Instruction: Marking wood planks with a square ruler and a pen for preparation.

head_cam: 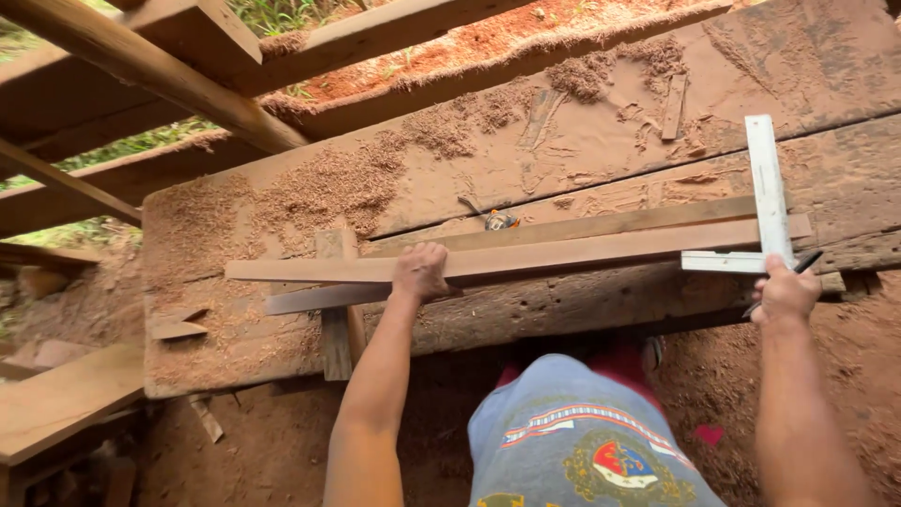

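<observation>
A long narrow wooden plank (563,253) lies across a heavy, worn workbench (601,141) covered in sawdust. My left hand (419,272) presses down on the plank near its middle left. My right hand (786,293) grips a dark pencil (798,270) at the plank's right end. It rests beside a white metal try square (768,202) laid over the plank. A second thin strip (582,225) lies right behind the plank.
Sawdust heaps (328,188) cover the bench's left and back. A small tool with a yellow handle (497,222) lies behind the strips. Short offcuts (338,329) sit at the bench's front left. Rough beams (141,66) cross at upper left. Red dirt floor lies below.
</observation>
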